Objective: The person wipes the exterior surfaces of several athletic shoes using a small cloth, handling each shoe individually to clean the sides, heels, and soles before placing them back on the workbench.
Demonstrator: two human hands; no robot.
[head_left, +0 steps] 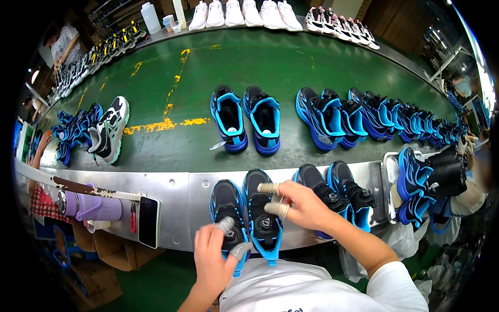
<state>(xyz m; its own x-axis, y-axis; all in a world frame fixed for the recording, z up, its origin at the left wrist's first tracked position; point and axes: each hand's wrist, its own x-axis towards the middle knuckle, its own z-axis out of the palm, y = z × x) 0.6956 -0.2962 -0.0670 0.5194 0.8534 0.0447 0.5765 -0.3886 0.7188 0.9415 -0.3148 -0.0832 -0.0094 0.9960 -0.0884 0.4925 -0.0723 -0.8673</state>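
Two black shoes with blue trim and round lacing dials lie side by side before me, toes pointing away: a left shoe (222, 200) and a right shoe (257, 183). My left hand (210, 255) is over the left shoe, thumb and index finger apart on either side of its dial; grey covers wrap both fingertips. Whether they press on the shoe I cannot tell. Above the right shoe's upper, my right hand (301, 205) holds nothing, its thumb and index finger spread and capped with beige covers.
A matching pair (312, 179) stands to the right, beside a tray (387, 182) with more shoes. On the green conveyor belt (171, 67) are another pair (228, 112) and a long row of shoes (364, 112). A phone (149, 222) and purple jug (99, 207) sit left.
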